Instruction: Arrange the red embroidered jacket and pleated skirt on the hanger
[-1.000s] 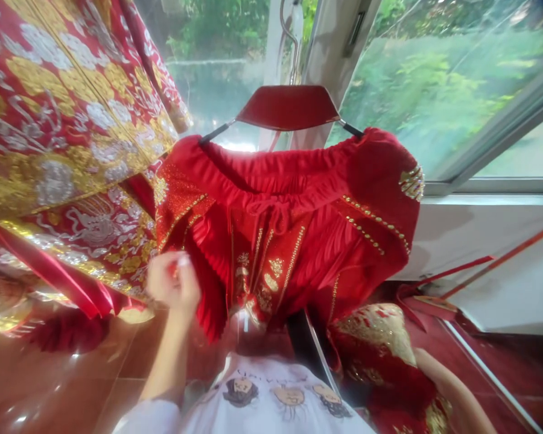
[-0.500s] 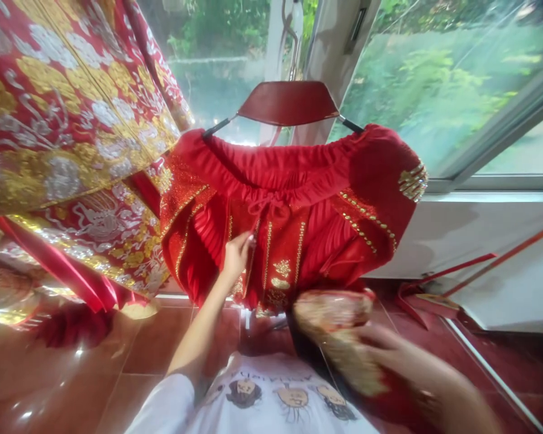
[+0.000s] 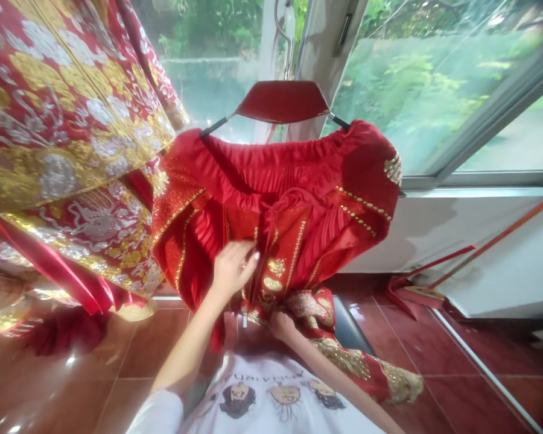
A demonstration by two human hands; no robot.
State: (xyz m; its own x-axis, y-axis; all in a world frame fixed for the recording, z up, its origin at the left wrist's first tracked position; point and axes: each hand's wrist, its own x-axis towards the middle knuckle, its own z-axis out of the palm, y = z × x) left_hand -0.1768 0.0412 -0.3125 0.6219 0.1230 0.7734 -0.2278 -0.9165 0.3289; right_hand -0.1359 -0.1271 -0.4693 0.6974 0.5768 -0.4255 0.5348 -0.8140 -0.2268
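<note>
A red skirt (image 3: 294, 241) with a gathered waistband, a tie cord and gold beaded trim hangs in front of me on a hanger (image 3: 283, 101). Its lower part is bunched up. My left hand (image 3: 233, 268) is closed on the skirt's front, thumb and fingers pinching the cloth near the beaded strip. Lower down, my right hand (image 3: 281, 327) is curled at the bottom edge of the front panel, its fingertips partly hidden by cloth. Beside my right forearm, a red garment with gold embroidery (image 3: 344, 352) lies partly over a black seat (image 3: 350, 325).
On the left hangs a large red cloth with gold and silver embroidery (image 3: 72, 120). A red dustpan (image 3: 402, 295) and an orange pole (image 3: 493, 247) lean near the wall on the right. Behind the hanger are glass windows (image 3: 416, 108); the floor (image 3: 136, 349) is red tile.
My right hand has let go of the gold-embroidered garment, which now lies at the right, and has moved left to the skirt's bottom edge. My left hand has shifted slightly down from the tie cord.
</note>
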